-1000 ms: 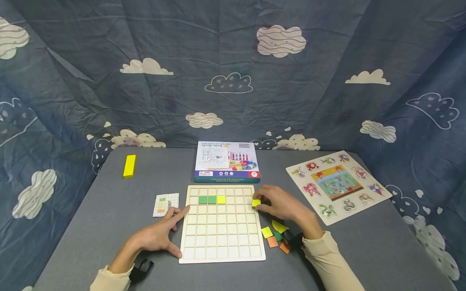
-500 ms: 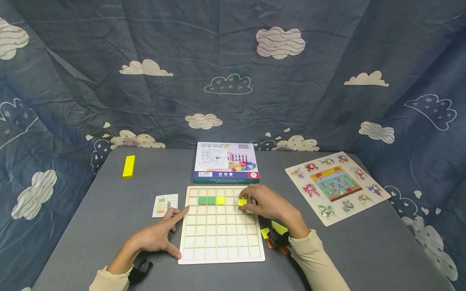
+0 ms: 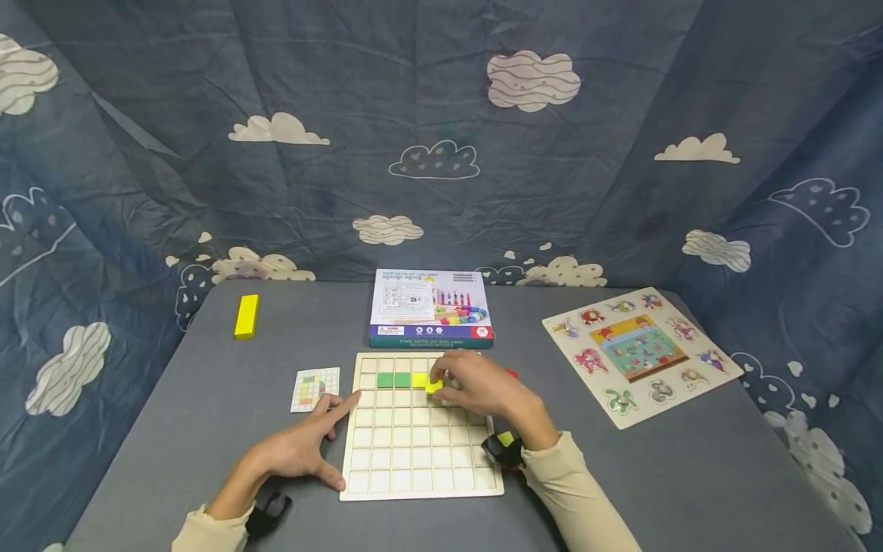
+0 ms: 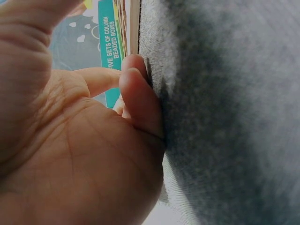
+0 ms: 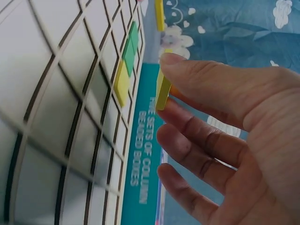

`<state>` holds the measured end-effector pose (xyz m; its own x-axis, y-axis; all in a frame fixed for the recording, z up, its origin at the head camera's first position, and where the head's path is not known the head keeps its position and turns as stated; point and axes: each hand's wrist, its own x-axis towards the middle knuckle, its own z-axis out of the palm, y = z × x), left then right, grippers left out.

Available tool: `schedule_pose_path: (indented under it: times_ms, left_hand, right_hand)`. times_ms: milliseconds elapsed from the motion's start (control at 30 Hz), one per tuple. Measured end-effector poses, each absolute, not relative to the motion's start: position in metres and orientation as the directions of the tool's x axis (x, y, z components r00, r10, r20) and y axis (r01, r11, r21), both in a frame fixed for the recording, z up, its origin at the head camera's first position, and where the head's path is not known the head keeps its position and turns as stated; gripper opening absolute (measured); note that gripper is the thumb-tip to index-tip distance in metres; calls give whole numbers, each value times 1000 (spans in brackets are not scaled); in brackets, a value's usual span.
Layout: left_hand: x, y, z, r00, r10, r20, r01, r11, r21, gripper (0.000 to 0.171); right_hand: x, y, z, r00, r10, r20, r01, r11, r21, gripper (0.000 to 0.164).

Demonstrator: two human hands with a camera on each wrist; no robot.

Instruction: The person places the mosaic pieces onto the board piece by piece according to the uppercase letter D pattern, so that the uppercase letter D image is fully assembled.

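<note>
- Pinching a yellow tile (image 5: pixel 163 89), the right hand (image 3: pixel 476 382) holds it over the grid board (image 3: pixel 411 437), near a seated yellow square (image 3: pixel 418 379); a slack pinch could drop it askew.
- Left hand (image 3: pixel 297 448), thumb and forefinger spread, touches the board's edge, gripping nothing; uneven pressure could shift it.

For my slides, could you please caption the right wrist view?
Right hand pinching yellow tile above gridded board with two green tiles and another yellow tile.

Two hands (image 3: pixel 476 381), one card (image 3: pixel 312 383), one box (image 3: pixel 431 307), two green tiles (image 3: pixel 385 379), two yellow tiles (image 3: pixel 418 379) on or above one board (image 3: pixel 421 437)
</note>
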<state>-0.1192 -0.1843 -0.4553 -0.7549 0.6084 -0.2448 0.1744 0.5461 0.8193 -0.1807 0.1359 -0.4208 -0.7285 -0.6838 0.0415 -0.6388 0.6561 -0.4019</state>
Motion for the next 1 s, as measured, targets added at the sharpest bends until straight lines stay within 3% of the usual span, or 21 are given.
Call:
schedule_pose_path:
  times_ms: [600,1000]
  left_hand:
    - [-119,-184,-457,-761,592,-265,161,567,808,130]
    - [-120,-184,-454,-766,586,-263,156,567,809,130]
  right_hand:
    - [-182,82,-420,-720,-692,53,-634,624,-457,16]
    - [-170,61,-432,-774,-628,82,-612,707,-353,12]
